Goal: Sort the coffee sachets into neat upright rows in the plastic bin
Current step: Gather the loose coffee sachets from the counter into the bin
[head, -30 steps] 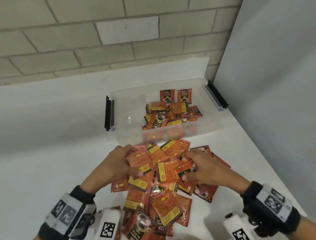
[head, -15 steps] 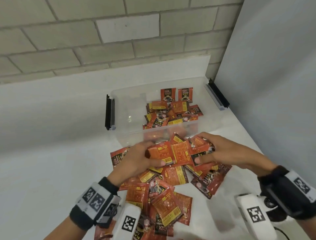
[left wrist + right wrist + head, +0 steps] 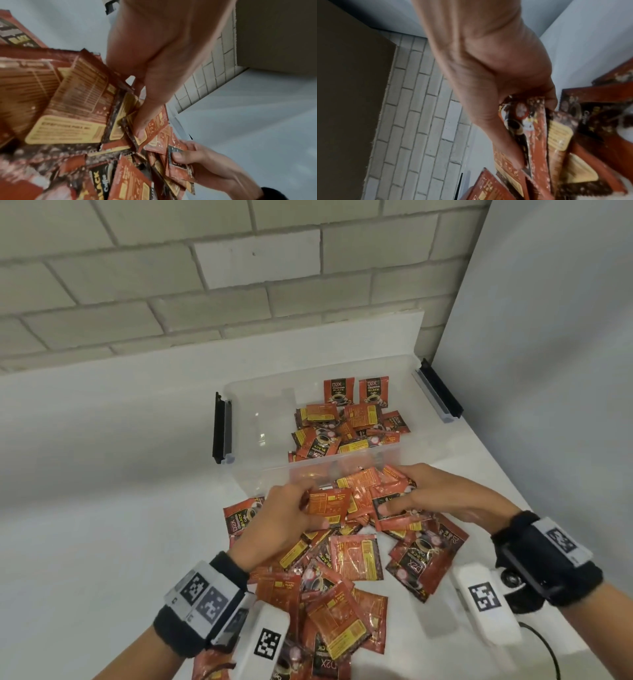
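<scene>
Coffee sachets (image 3: 363, 501): one loose handful pinched between my left hand (image 3: 287, 518) and right hand (image 3: 442, 498) just before the plastic bin (image 3: 239, 392); I square edges, then stand it upright.

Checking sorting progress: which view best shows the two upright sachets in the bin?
The head view: the two upright sachets stand side by side against the far wall of the plastic bin, labels facing the camera. The left wrist and right wrist views show only hands and loose sachets.
</scene>
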Tool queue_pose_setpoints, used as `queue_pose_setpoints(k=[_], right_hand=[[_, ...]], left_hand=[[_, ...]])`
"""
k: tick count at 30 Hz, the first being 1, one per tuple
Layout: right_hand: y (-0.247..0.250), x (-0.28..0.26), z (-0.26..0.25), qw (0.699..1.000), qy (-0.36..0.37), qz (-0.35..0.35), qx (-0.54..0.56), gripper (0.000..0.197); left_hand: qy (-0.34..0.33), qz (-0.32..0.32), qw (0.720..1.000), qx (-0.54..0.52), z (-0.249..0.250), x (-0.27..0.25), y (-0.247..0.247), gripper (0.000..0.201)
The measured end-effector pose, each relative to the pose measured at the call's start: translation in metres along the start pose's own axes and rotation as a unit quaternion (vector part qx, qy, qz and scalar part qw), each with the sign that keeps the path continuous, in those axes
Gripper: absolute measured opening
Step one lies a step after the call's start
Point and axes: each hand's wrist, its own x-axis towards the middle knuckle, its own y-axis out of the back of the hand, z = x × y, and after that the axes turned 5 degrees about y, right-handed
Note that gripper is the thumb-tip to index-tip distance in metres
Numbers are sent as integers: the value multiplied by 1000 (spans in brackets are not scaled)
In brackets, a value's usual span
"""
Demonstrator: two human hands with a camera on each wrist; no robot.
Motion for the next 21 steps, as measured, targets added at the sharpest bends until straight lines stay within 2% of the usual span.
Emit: queue_pose_setpoints(k=[4, 7, 13, 16, 19, 21], right_hand=[[6, -5, -1, 999, -8, -11, 38, 30], [22, -17, -14, 998, 20, -5, 67, 31], [60, -12, -51, 987, 82, 82, 107, 42], [70, 11, -61, 986, 81, 109, 102, 44], [72, 40, -66, 988, 58, 118, 82, 31], [71, 60, -64, 991, 41, 119, 42, 39]], left_hand=[[-17, -2, 999, -42, 7, -5, 12, 42], [-25, 2, 995, -99, 23, -8, 32, 34], [-72, 87, 969, -219, 63, 19, 73, 33], [-45, 113, 955, -272, 69, 53, 81, 36], [5, 85, 945, -315, 66, 85, 81, 35], [45, 59, 941, -329, 61, 101, 77, 42]])
